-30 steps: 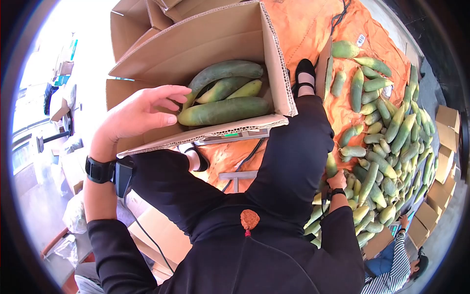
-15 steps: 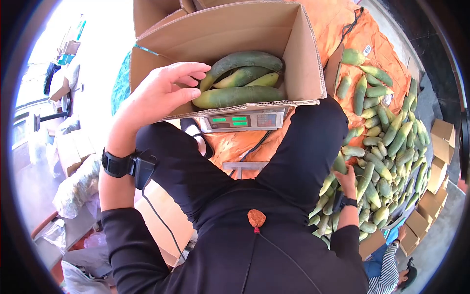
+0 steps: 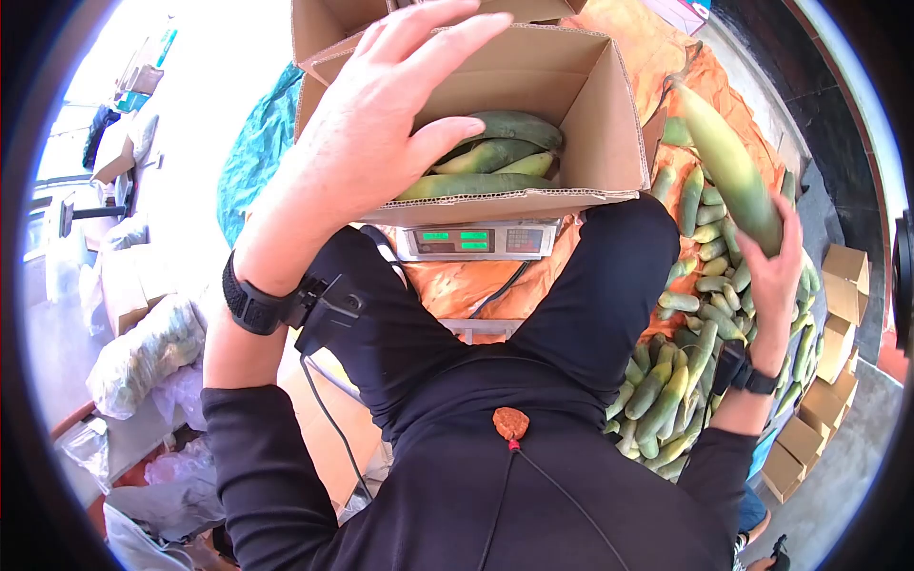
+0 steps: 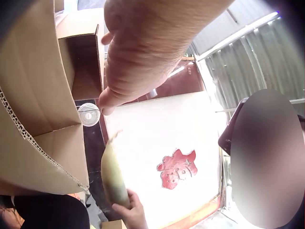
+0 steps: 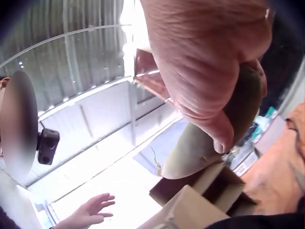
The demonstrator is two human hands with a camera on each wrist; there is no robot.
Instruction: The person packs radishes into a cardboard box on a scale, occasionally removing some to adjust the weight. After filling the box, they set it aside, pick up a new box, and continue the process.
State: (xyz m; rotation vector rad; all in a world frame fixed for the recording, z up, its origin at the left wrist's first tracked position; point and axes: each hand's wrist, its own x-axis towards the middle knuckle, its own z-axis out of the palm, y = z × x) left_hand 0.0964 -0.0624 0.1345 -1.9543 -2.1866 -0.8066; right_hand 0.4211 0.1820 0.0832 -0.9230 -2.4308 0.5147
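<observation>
My right hand [image 3: 776,276] grips a large pale-green radish [image 3: 728,162] by its darker lower end, raised above the pile at the right. In the right wrist view the thumb and fingers of that hand [image 5: 209,62] wrap round the radish [image 5: 190,152], whose thin root tip points away. My left hand [image 3: 367,133] is spread in the air over the left side of the cardboard box [image 3: 609,124], holding nothing. Several green radishes [image 3: 514,128] lie inside the box. The left wrist view also shows the raised radish [image 4: 112,176] beside the box [image 4: 57,148].
Under the box stands a scale [image 3: 476,240] with lit green digits. A large radish pile [image 3: 705,314] covers the orange sheet [image 3: 590,29] on the right. More cardboard boxes [image 3: 838,333] line the far right, and plastic bags [image 3: 148,357] lie at the left.
My right hand has come up from the pile with a radish in its grip. My left hand has risen above the box, fingers spread wider. The box appears further right in the head view.
</observation>
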